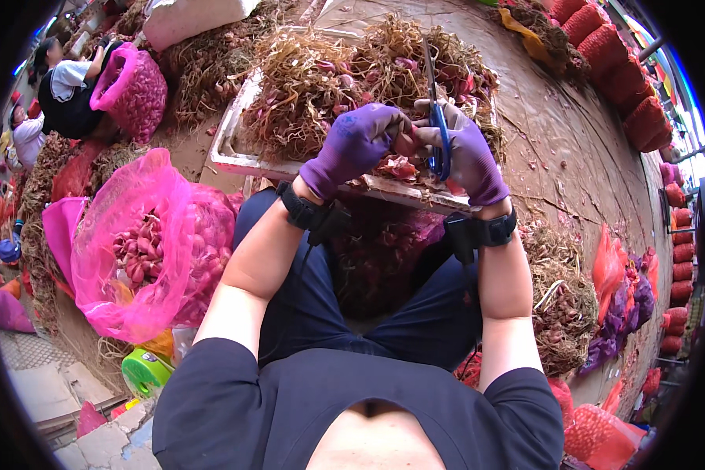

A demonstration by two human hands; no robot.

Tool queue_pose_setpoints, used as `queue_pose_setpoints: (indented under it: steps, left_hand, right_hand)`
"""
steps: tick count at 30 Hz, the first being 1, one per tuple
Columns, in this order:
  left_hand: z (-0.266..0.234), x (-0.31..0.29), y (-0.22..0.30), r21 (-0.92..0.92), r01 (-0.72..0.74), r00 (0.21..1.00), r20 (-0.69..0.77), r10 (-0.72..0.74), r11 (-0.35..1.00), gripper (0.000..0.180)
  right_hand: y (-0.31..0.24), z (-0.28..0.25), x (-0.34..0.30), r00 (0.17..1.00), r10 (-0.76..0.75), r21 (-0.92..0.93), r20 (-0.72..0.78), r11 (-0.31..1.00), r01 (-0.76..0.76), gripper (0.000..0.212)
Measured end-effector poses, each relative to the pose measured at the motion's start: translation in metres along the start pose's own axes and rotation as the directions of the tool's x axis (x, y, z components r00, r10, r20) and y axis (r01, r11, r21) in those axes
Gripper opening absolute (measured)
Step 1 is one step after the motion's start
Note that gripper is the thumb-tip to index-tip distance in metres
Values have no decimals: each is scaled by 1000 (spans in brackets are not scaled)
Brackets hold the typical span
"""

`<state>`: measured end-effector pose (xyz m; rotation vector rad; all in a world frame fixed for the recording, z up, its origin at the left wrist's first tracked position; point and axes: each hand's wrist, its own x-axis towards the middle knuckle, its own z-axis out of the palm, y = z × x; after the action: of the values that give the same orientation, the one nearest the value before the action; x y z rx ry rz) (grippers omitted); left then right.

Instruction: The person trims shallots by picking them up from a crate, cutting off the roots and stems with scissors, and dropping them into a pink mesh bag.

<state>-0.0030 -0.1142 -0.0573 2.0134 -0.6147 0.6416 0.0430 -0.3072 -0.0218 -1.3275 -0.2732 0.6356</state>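
Both my hands wear purple gloves and meet over the near part of a white foam tray (229, 141). My left hand (360, 145) is closed, pinching a reddish shallot (404, 143) at its fingertips. A pair of scissors (439, 149) with blue handles sits in my closed right hand (466, 149), blades pointing away from me. The right fingertips reach close to the shallot; whether they touch it I cannot tell. Heaped in the tray is a pile of shallots with dry, stringy tops (298, 86). Some loose shallots (396, 168) lie by the near rim, below my hands.
At my left stands an open pink mesh bag (94, 258) of trimmed shallots. Another full pink bag (133, 90) stands farther left, near other people. A dried shallot heap (560, 305) lies at my right. Red mesh sacks (627, 86) line the far right. A green plastic stool (145, 370) sits lower left.
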Motion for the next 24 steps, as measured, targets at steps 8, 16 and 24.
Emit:
queue_pose_setpoints:
  steps: [8, 16, 24]
  left_hand:
    - [7, 8, 16, 183, -66, 997, -19, 71, 981, 20]
    - [15, -20, -28, 451, 137, 953, 183, -242, 882, 24]
    - [10, 2, 10, -535, 633, 726, 160, -669, 559, 38]
  right_hand:
    - [28, 1, 13, 865, -426, -553, -266, 802, 226, 33]
    - [18, 12, 9, 768, -448, -164, -457, 891, 422, 37]
    - [26, 34, 2, 593, -801, -682, -86, 481, 551, 42]
